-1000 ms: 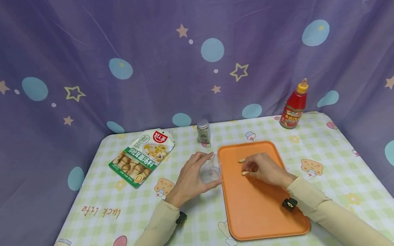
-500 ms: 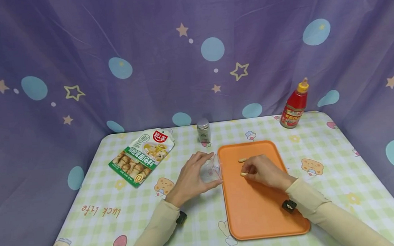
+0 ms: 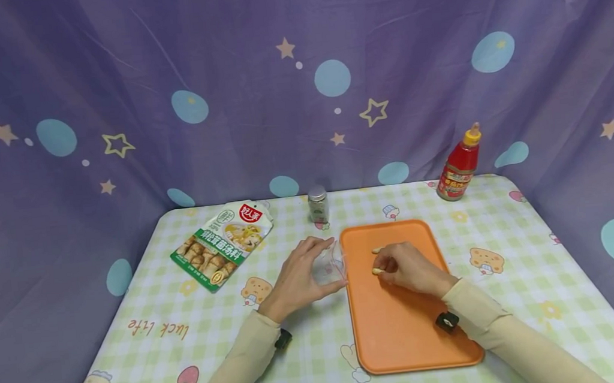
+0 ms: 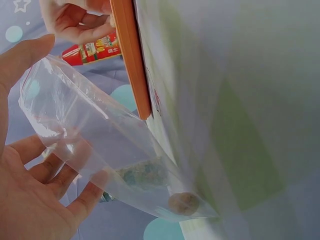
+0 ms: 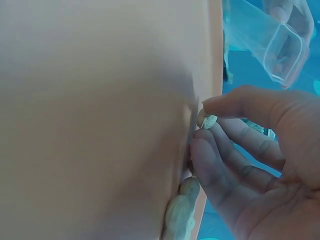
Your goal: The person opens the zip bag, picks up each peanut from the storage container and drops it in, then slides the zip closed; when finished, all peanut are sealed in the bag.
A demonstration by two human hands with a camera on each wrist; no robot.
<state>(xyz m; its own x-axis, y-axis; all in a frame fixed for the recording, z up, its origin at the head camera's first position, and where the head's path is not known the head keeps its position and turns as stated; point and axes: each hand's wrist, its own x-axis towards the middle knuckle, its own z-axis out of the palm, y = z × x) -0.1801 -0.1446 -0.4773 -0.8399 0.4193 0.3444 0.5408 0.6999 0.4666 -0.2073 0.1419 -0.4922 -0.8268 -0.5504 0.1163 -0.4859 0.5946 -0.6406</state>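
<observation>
Right grip [image 3: 409,269], one peanut [image 5: 207,121] between its fingertips [image 5: 203,150]

The left hand [image 4: 37,195] held a clear plastic bag [image 4: 105,132] with a brown lump [image 4: 183,203] at its bottom corner; the right hand [image 4: 80,22] met the orange tray's [image 4: 131,62] edge, near a red bottle [image 4: 95,51].

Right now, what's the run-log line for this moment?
left hand: holds open clear plastic bag | right hand: pinches tan peanut over orange rectangular tray | second tan peanut: on tray
</observation>
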